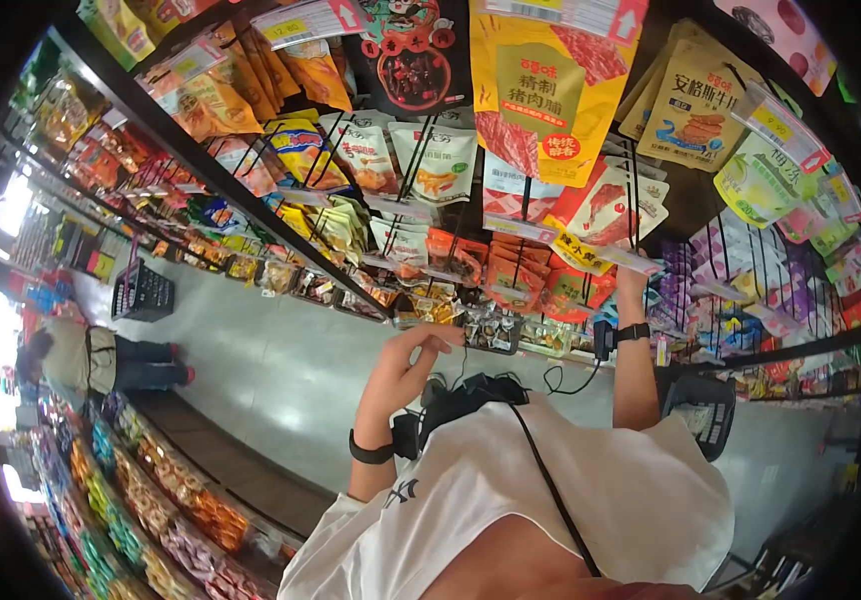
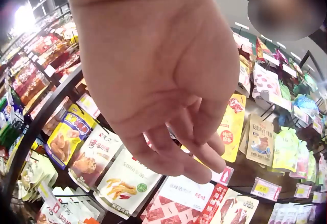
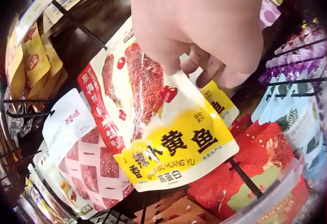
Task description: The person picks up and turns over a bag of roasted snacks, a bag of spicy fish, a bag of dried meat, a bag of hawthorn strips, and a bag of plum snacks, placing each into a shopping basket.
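right hand [image 3: 199, 29] at upper center-right of the right wrist view, grip closed down, fingers bent, pinching the upper right edge of a fish pouch [image 3: 153, 127]. pouch sits mid frame there, tilted, white on top, yellow band along the bottom with big black characters, red fish pictures on the front. in the head view same pouch is right of center, right hand just below it. second yellow-and-white pouch [image 3: 218, 95] shows partly behind the first, under the fingers. red pouch [image 3: 255, 168] at lower right, pink-and-white pouch [image 3: 92, 157] at lower left, black hook [image 3: 79, 24] at upper left.

left hand [image 1: 406, 370] near center of the head view, in front of the shelves, fingers loosely bent, grip slack, no hold on anything. left wrist view: palm fills upper middle, white pouch [image 2: 125, 183] with chicken feet below it, yellow-and-blue pouch [image 2: 70, 137] at left.

head view extras: large yellow pouch [image 1: 541, 95] hanging at top center-right, brown pouch [image 1: 696, 105] at upper right, black basket [image 1: 716, 410] at lower right, another person [image 1: 96, 360] at left near a dark basket [image 1: 143, 292].
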Tool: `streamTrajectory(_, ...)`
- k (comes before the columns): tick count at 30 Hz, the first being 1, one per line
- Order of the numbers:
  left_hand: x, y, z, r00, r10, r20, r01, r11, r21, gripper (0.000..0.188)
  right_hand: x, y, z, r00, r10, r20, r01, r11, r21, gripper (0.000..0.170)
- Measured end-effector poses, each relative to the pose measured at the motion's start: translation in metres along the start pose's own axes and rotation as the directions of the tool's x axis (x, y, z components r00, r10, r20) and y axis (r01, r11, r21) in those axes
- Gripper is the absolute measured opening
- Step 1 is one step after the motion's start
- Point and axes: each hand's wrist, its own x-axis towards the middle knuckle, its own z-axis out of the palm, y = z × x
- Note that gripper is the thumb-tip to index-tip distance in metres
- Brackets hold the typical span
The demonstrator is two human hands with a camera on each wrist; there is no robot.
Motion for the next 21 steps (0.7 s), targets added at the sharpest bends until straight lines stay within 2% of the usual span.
streamTrajectory(2, 0.007, -0.003, -0.026, 0.999, 0.024, 0.039, -0.024, 1.0, -0.001, 0.03, -0.012, -0.013, 0.001, 0.999, 0.013, -0.033, -0.01, 0.997, 0.075, 0.022)
streamTrajectory(3, 0.009, -0.003, -0.039, 0.998, 0.023, 0.056, -0.023, 1.0, 0.0, 0.031, -0.025, -0.025, 0.007, 0.995, 0.027, -0.096, -0.022, 0.998, 0.054, 0.021)
streamTrajectory(6, 0.015, -0.014, -0.075, 0.995, 0.038, 0.095, -0.036, 0.999, -0.024, 0.033, -0.058, -0.058, 0.012, 0.982, 0.113, -0.149, -0.094, 0.987, 0.129, 0.036)
streamTrajectory(7, 0.016, -0.02, -0.085, 0.993, 0.042, 0.11, -0.038, 0.999, -0.038, 0.033, -0.072, -0.076, 0.013, 0.975, 0.149, -0.162, -0.131, 0.984, 0.119, 0.032)
streamTrajectory(10, 0.021, -0.036, -0.107, 0.986, 0.023, 0.165, -0.012, 0.998, -0.068, 0.033, -0.102, -0.106, 0.018, 0.947, 0.094, -0.307, -0.066, 0.993, 0.098, 0.026)
streamTrajectory(11, 0.022, -0.043, -0.111, 0.981, 0.032, 0.194, -0.016, 0.996, -0.083, 0.033, -0.115, -0.124, 0.02, 0.931, 0.063, -0.361, -0.02, 0.992, 0.122, 0.023)
streamTrajectory(14, 0.027, -0.053, -0.119, 0.96, 0.044, 0.278, -0.013, 0.994, -0.111, 0.032, -0.145, -0.144, 0.008, 0.926, -0.007, -0.379, 0.056, 0.991, 0.118, 0.021)
streamTrajectory(15, 0.029, -0.052, -0.119, 0.952, 0.043, 0.304, -0.009, 0.993, -0.114, 0.032, -0.154, -0.155, 0.006, 0.924, 0.036, -0.38, 0.033, 0.984, 0.173, 0.019)
streamTrajectory(18, 0.033, -0.048, -0.115, 0.904, 0.071, 0.422, -0.029, 0.994, -0.104, 0.03, -0.176, -0.188, -0.001, 0.912, 0.004, -0.411, 0.052, 0.991, 0.127, 0.017)
streamTrajectory(19, 0.034, -0.046, -0.112, 0.881, 0.087, 0.466, -0.048, 0.994, -0.095, 0.029, -0.182, -0.183, -0.013, 0.93, 0.01, -0.367, 0.045, 0.989, 0.141, 0.016)
streamTrajectory(21, 0.034, -0.04, -0.103, 0.856, 0.105, 0.506, -0.053, 0.992, -0.117, 0.03, -0.197, -0.188, -0.022, 0.917, 0.02, -0.398, 0.053, 0.984, 0.171, 0.016)
